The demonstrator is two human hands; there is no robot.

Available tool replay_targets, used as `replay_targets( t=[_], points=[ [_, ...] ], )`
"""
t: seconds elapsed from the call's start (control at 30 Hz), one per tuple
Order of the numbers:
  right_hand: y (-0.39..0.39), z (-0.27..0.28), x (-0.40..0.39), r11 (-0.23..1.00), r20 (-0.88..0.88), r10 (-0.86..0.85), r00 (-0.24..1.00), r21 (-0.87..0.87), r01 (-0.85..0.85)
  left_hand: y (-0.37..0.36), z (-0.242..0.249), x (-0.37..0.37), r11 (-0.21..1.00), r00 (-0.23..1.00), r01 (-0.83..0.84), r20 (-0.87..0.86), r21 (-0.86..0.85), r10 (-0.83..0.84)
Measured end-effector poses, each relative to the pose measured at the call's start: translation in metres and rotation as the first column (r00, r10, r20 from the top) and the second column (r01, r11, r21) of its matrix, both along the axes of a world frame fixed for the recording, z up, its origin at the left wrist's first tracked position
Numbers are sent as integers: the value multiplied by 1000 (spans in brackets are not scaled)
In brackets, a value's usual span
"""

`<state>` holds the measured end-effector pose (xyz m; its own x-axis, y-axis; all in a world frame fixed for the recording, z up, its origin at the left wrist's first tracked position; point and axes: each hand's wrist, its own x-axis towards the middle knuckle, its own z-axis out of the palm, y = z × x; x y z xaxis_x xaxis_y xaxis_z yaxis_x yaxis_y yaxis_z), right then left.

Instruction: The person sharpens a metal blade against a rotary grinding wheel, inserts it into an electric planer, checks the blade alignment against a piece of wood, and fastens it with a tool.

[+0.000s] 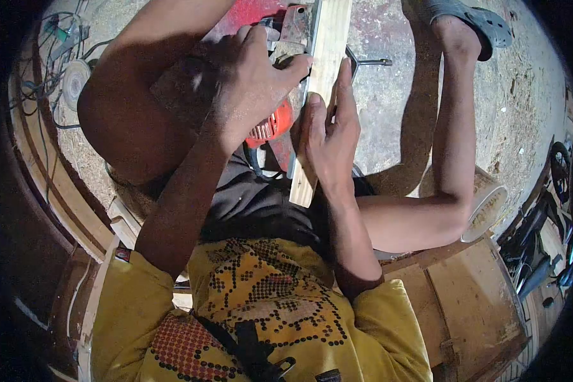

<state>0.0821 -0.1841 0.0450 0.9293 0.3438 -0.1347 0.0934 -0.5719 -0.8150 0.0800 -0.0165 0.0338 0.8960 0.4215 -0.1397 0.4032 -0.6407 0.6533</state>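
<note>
A long pale wooden strip (330, 48) runs from the top of the view down to my lap, slightly tilted. My right hand (332, 130) grips it from the right side, thumb on its face and fingers along its far edge. On the left, my left hand (254, 86) has its thumb stretched toward the strip's edge, with its other fingers curled over a dark and metal part of a power tool. The tool's orange body (277, 122) shows beneath that hand. What exactly the left fingers hold is partly hidden.
Tangled cables (39, 89) and a round disc (76, 83) lie at the upper left. A black-handled metal rod (375, 62) is right of the strip. A cylindrical container (487, 207) stands by my right knee. Several tools (541, 254) lie at the far right, beside a cardboard-coloured panel (468, 299).
</note>
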Motion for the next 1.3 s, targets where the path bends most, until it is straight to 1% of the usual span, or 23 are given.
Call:
replay_targets(
  t=[0.07, 0.23, 0.3, 0.37, 0.4, 0.43, 0.5, 0.53, 0.57, 0.6, 0.67, 0.7, 0.77, 0.83, 0.9, 0.93, 1.0, 1.03, 1.1, 1.17, 1.2, 1.23, 1.3],
  points=[
    [0, -2, -1, 994, -73, -23, 997, 105, 31, 0, -6, -1, 1000, 1000, 4, 15, 15, -4],
    [-1, -5, 0, 998, -21, 4, 1000, 70, -3, 1, 6, 0, 999, 997, -12, 77, 32, 9],
    [-1, 0, 1, 997, 21, 7, 1000, 72, -9, 4, 15, 4, 981, 970, -49, -242, -189, 2],
    [-1, 19, 4, 946, -385, -158, 909, 206, 251, 4, 17, 5, 984, 972, -34, -234, -175, -8],
    [-7, 14, 6, 927, -373, -183, 910, 243, 286, 5, 17, 5, 987, 974, -22, -226, -161, -15],
    [-12, 3, 12, 963, -71, -117, 991, 236, 130, 4, 18, 5, 987, 974, -25, -226, -159, -12],
    [-23, 11, 13, 886, -320, -162, 933, 370, 281, 2, 20, 7, 994, 962, -64, -270, -94, 36],
    [-28, 15, 18, 855, -488, -157, 859, 369, 366, 3, 16, 5, 994, 963, -63, -269, -94, 35],
    [-26, 22, 17, 783, -576, -152, 803, 426, 453, 5, 6, 4, 995, 980, -33, -200, -92, 14],
    [-35, 12, 19, 782, -595, -128, 793, 431, 450, 6, 1, 4, 996, 992, -4, -129, -89, -8],
    [-46, 7, 21, 768, -706, -56, 706, 421, 482, 7, -1, 6, 993, 993, 3, -113, -116, -16],
    [-46, 11, 23, 792, -717, -14, 697, 417, 446, 8, -1, 6, 990, 994, 11, -104, -140, -25],
    [-39, 10, 21, 731, -786, -2, 618, 421, 537, 9, -3, 7, 992, 993, 10, -114, -128, -25],
    [-27, 11, 18, 682, -785, -1, 620, 453, 574, 8, -3, 6, 992, 991, 15, -127, -122, -31],
    [-22, 4, 10, 905, -520, -37, 853, 345, 249, 8, -4, 5, 977, 994, -5, -105, -213, -18],
    [-19, 0, 11, 944, -415, -73, 907, 265, 198, 8, -5, 5, 977, 994, -5, -107, -213, -18],
    [-12, 0, 8, 937, -407, -120, 905, 254, 239, 7, -6, 4, 997, 1000, 5, -10, -76, -6],
    [-9, 1, 8, 929, -397, -168, 902, 242, 280, 6, -4, 4, 997, 1000, 5, -12, -78, -6],
    [-12, -10, 7, 950, -335, -183, 924, 182, 254, 6, 0, 3, 994, 999, 10, -45, -108, -15],
    [-10, -10, 7, 997, -70, -55, 996, 52, 59, 5, 1, 2, 990, 997, -10, -76, -141, -1],
    [-3, -10, 7, 995, 35, -44, 998, 87, 41, 5, 2, 3, 985, 994, -30, -104, -172, 12],
    [-2, -4, 7, 995, 33, -45, 998, 86, 42, 5, 4, 3, 984, 994, -29, -107, -173, 11],
    [1, 15, 8, 998, -208, -54, 977, -50, 45, 4, 8, 2, 984, 994, -38, -105, -173, 20]
  ],
)
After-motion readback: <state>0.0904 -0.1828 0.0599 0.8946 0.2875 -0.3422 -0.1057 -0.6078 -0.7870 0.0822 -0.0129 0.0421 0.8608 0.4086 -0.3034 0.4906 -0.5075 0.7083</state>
